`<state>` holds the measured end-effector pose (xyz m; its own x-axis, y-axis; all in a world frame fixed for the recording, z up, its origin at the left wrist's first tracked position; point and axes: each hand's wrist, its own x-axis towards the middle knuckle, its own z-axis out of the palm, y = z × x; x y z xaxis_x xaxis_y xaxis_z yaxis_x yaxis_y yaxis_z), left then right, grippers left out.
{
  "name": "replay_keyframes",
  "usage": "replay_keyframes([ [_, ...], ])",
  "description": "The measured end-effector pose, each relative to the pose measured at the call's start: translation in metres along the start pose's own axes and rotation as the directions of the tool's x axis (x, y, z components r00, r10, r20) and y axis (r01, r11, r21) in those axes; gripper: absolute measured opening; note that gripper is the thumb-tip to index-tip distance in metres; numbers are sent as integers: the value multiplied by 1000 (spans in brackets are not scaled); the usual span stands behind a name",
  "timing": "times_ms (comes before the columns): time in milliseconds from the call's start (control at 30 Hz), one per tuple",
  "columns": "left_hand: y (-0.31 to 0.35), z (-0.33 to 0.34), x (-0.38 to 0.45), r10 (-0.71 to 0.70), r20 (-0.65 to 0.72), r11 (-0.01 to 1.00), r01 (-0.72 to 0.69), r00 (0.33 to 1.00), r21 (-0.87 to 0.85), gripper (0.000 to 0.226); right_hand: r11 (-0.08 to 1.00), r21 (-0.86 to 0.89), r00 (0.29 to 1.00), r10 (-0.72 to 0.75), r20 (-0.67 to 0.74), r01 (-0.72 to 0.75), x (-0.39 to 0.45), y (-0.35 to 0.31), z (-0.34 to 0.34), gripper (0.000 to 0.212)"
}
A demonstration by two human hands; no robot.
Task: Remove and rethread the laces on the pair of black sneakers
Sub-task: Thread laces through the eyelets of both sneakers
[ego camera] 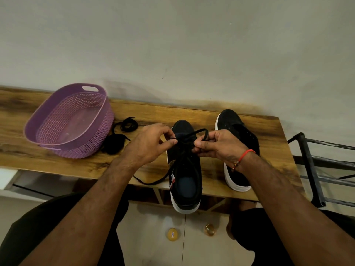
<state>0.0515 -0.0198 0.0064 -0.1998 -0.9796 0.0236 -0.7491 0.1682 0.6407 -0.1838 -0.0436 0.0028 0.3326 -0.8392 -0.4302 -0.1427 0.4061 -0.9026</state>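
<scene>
Two black sneakers with white soles stand on the wooden table. The nearer sneaker (185, 175) has its heel over the table's front edge, and a black lace (199, 131) runs through its eyelets. My left hand (148, 144) pinches the lace over the eyelets. My right hand (217, 144) pinches a raised loop of the same lace. One loose end of the lace (148, 181) trails left off the shoe near the table edge. The second sneaker (237, 143) stands to the right without a visible lace, partly hidden by my right wrist. A loose black lace (120, 137) lies bunched beside the basket.
A purple perforated basket (48, 120) sits at the table's left. The wooden table (153, 110) backs onto a plain wall. A black metal rack (315, 166) stands off the right end. My knees are below the front edge; two small yellow objects (172, 234) lie on the floor.
</scene>
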Motion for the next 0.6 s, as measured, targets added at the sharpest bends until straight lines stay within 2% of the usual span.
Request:
replay_keyframes([
  [67,0,1,0,26,-27,995,-23,999,93,9,999,-12,999,32,28,-32,-2,-2,-3,15],
  [167,-5,0,-1,-6,-126,987,26,992,156,13,999,3,996,54,71,-54,-6,-5,-6,11],
  [400,-18,6,0,-245,-177,966,255,953,35,20,984,-107,978,158,132,-145,-5,-4,-14,6],
  [600,-11,16,-4,-306,-238,942,329,922,64,12,933,-300,946,264,188,-200,-5,-4,-19,5],
])
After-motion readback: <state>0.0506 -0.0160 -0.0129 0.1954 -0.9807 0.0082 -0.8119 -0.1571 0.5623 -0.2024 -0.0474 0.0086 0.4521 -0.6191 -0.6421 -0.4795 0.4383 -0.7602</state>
